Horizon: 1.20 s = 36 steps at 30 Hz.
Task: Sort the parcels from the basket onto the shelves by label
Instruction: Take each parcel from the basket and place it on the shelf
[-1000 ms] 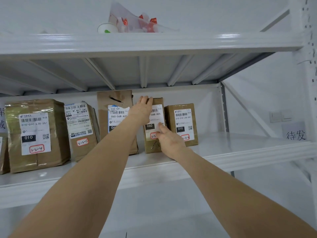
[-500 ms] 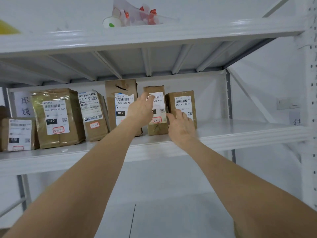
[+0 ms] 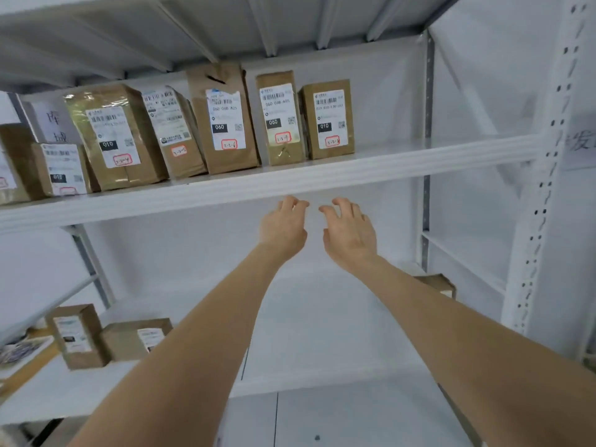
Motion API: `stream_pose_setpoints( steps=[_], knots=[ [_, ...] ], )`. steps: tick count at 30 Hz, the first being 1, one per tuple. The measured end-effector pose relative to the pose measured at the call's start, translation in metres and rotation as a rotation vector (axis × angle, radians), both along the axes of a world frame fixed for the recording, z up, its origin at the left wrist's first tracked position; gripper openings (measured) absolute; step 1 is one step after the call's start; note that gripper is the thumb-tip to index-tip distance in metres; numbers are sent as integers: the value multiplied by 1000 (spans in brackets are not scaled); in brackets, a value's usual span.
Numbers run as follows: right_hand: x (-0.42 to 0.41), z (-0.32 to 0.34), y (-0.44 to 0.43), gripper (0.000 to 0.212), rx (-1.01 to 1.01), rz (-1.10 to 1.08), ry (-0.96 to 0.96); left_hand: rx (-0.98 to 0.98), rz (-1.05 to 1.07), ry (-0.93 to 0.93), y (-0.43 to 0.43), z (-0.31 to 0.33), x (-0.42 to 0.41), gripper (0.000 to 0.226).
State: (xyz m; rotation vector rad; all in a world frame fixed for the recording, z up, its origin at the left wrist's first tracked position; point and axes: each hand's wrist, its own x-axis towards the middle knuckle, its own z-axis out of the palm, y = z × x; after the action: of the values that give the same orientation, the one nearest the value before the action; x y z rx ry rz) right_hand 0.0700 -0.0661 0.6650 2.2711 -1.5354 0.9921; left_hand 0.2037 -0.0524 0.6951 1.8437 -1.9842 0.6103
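Observation:
A narrow brown parcel with a white "060" label stands upright on the white shelf, between a taller "060" parcel and a "010" parcel. More brown parcels stand in the row to the left, among them a large "010" parcel. My left hand and my right hand hang side by side below the shelf's front edge, fingers loosely curled, holding nothing.
The right part of that shelf is bare. On the lower shelf two small boxes sit at the left and one box at the right. A perforated white upright stands at the right.
Both hands have let go of the narrow "060" parcel and dropped below the shelf edge. The view has tilted down, so the upper shelf is gone and the lower shelf shows.

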Motion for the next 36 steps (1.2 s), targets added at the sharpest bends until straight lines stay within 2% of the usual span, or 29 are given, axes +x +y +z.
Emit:
stream_pose_setpoints(
  steps=[4, 13, 19, 26, 33, 36],
  knots=[
    [-23, -70, 17, 49, 149, -20, 56, 188, -45, 11, 8, -77, -18, 55],
    [-81, -250, 65, 55, 776, -85, 224, 692, -103, 45, 48, -266, -62, 59],
    [-137, -358, 70, 55, 968, -85, 227, 932, -87, 72, 56, -375, -107, 60],
    [-213, -488, 55, 59, 1230, -52, 256, 1154, 17, 208, 52, -510, -187, 55],
    [-268, -620, 48, 65, 1440, -101, 167, 1367, 76, 278, 58, -647, -245, 43],
    [-271, -689, 56, 56, 1541, -170, 33, 1435, 97, 312, 58, -715, -254, 44]
  ],
)
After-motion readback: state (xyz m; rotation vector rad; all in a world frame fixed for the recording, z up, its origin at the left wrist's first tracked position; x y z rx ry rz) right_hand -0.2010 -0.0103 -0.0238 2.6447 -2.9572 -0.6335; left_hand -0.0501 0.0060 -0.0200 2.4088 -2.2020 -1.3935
